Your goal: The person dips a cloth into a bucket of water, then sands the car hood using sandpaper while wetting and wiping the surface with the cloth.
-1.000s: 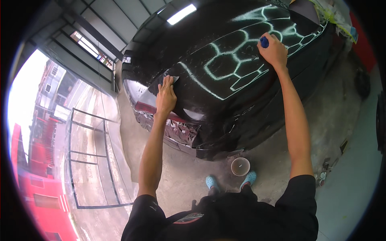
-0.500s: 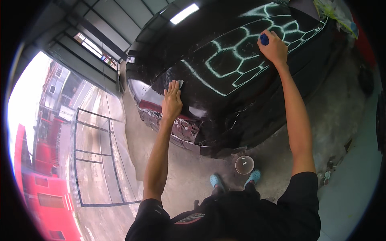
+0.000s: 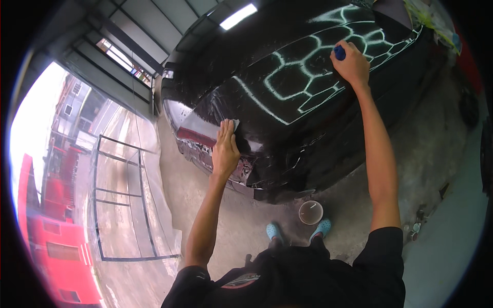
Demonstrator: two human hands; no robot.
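Concrete [image 3: 231, 208] borders the glossy car [image 3: 221, 56]. On it, the left hand [image 3: 226, 154], fingers together, presses a pad [image 3: 235, 124]; the right hand [image 3: 354, 64] pinches a blue object [image 3: 339, 52].

Glossy black car [image 3: 257, 54], powdery pale lines [image 3: 294, 62], matt concrete floor [image 3: 354, 197], translucent plastic tub [image 3: 310, 212]
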